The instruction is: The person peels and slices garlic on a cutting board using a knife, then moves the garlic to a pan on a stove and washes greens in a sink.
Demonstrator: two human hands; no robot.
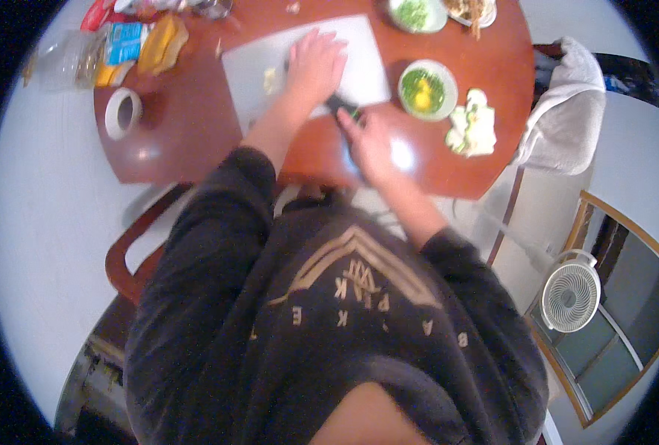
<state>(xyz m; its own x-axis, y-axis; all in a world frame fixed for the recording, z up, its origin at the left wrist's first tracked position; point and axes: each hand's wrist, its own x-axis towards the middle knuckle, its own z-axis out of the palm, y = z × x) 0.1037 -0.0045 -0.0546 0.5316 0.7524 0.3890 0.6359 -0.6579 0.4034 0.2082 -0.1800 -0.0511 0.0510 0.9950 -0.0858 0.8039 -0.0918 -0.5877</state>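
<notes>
A white cutting board (362,55) lies on the reddish-brown wooden table. My left hand (318,67) rests on it, palm down with fingers stretched forward, over the blade of a knife. Most of that blade is hidden, with a dark edge showing beside the hand. My right hand (371,139) grips the dark handle of the knife (340,104) at the board's near edge. Left of my left hand lie small pale pieces (270,80), possibly garlic. To the right stands a bowl (428,90) of egg yolks and chopped greens.
Pale green-and-white vegetable pieces (474,125) lie near the table's right edge. Farther back are a bowl of chopped greens (413,14) and a bowl with chopsticks (474,22). A tape roll (123,113), a clear plastic container (65,61) and packets (162,44) sit left.
</notes>
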